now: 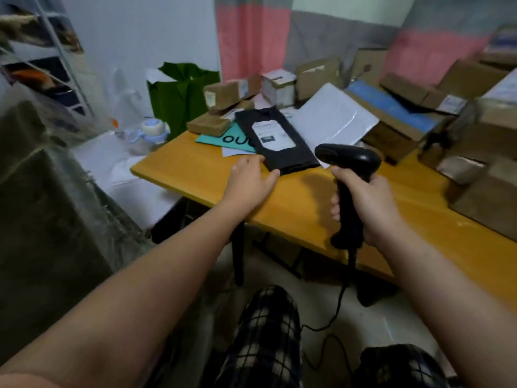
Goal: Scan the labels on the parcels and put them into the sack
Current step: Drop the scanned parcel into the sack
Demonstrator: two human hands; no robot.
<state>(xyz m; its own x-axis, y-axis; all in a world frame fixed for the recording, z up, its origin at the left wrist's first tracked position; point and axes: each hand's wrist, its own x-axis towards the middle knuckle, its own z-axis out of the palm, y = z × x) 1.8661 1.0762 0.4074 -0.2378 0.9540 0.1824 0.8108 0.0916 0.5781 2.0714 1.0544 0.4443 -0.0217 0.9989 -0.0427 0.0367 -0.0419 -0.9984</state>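
Note:
A flat black parcel (282, 152) with a white label (272, 134) facing up lies on the yellow table (296, 203). My left hand (249, 180) holds the parcel's near edge, thumb and fingers on either side of its corner. My right hand (366, 203) grips the handle of a black corded barcode scanner (348, 161), whose head points toward the parcel. The large translucent sack (47, 191) stands at the left, beside the table.
Several cardboard boxes (391, 113) and a white mailer (333, 119) pile up at the back and right of the table. A teal envelope (223, 138) lies under the black parcel. A green bag (181, 93) and a bottle (149, 133) stand left of the table.

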